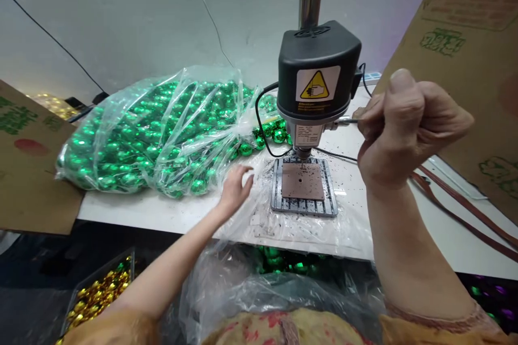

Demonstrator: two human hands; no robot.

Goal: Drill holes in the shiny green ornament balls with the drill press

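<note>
My right hand point(408, 129) is wrapped round the feed lever point(348, 121) on the right side of a small bench drill press point(319, 73). Below the drill's chuck point(302, 152) lies a square brown board point(302, 187) with a dark hole in its middle, on the slotted metal base plate point(276, 202). Left of that base, my left hand point(234, 190) hovers with thumb and fingers apart and nothing visible in it. It is close to the tied end of a clear plastic bag point(141, 140) full of shiny green faceted beads.
Dark shavings litter the white table point(194, 223) around the base. Cardboard boxes point(36, 172) flank both sides. Brown straps point(461, 207) lie at right. A bin of gold beads point(99, 294) stands below left, and green beads in plastic point(295, 261) sit under the table edge.
</note>
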